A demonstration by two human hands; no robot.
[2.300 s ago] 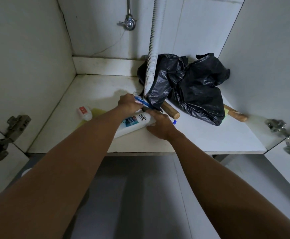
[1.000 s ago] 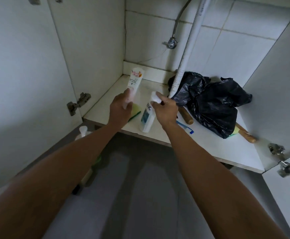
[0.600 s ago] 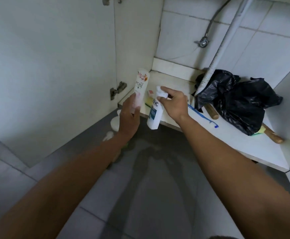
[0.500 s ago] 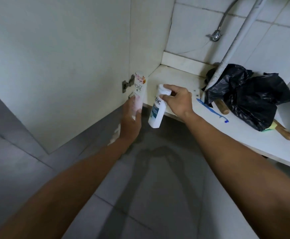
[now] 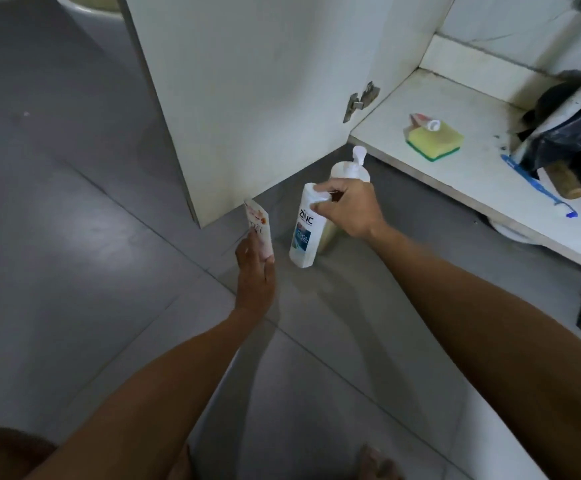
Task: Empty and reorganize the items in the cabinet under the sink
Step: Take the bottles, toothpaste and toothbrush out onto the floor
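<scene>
The white Zinc bottle (image 5: 305,228) hangs above the grey floor (image 5: 74,237), gripped at its cap by the right hand (image 5: 349,211), fingers curled round the top. Just left of it, the left hand (image 5: 255,271) pinches the lower end of a small tube (image 5: 258,228), which points up and away. A pump bottle (image 5: 346,171) stands on the floor right behind the Zinc bottle, near the open cabinet door (image 5: 265,98). On the cabinet shelf (image 5: 472,181) to the right lie a sponge (image 5: 434,140), a blue toothbrush (image 5: 538,188) and a black bag (image 5: 580,150).
</scene>
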